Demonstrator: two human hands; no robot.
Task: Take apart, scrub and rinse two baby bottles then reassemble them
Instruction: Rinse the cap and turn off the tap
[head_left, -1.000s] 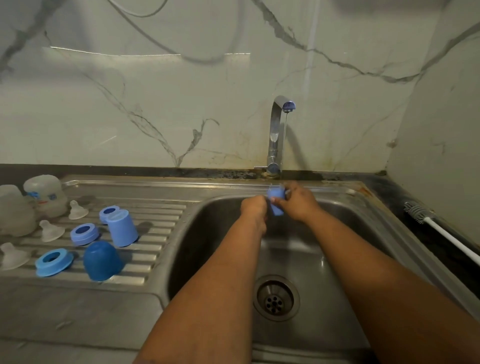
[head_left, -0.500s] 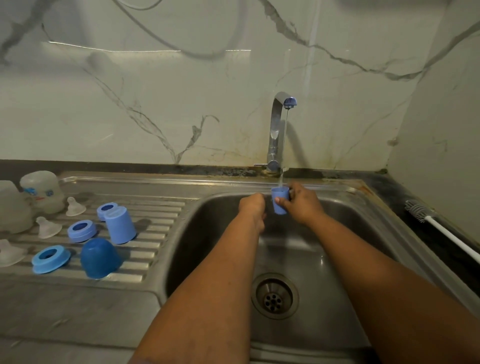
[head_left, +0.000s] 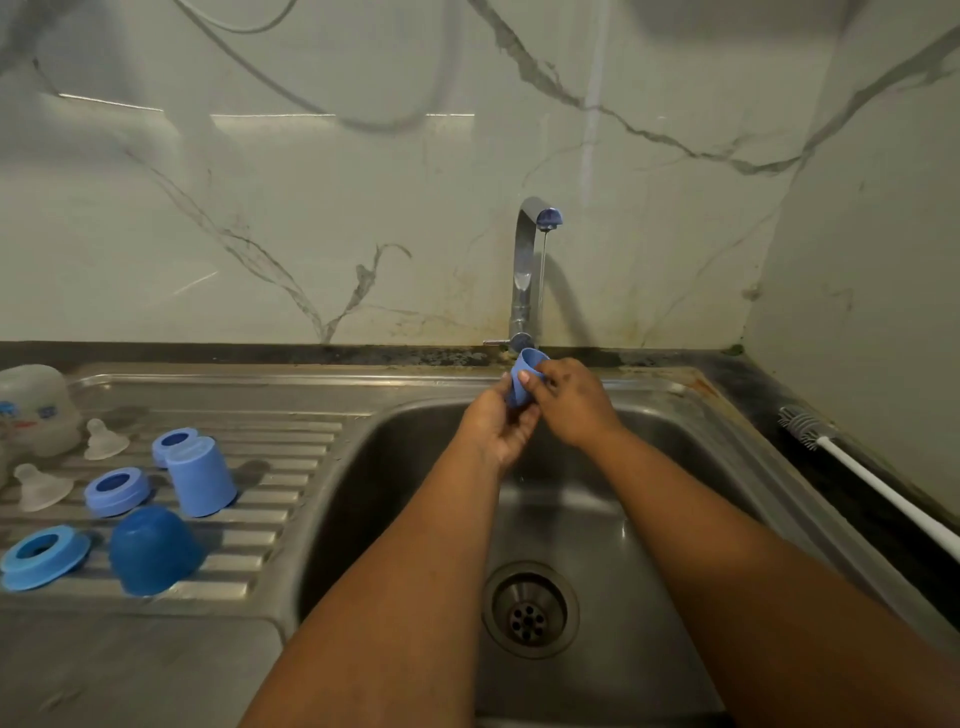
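A home kitchen: a steel sink (head_left: 395, 431) with ridged drainboard (head_left: 291, 467), a running tap (head_left: 525, 270), and marble-look wall tiles (head_left: 260, 208).

bottle (head_left: 36, 410) print blurred, no legible text

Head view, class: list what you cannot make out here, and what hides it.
- Blue cap: lower part covered by the left hand and right hand.
- Bottle brush: handle cut off by the right edge.
- Clear bottle: cut off by the left edge; print too blurred to read.
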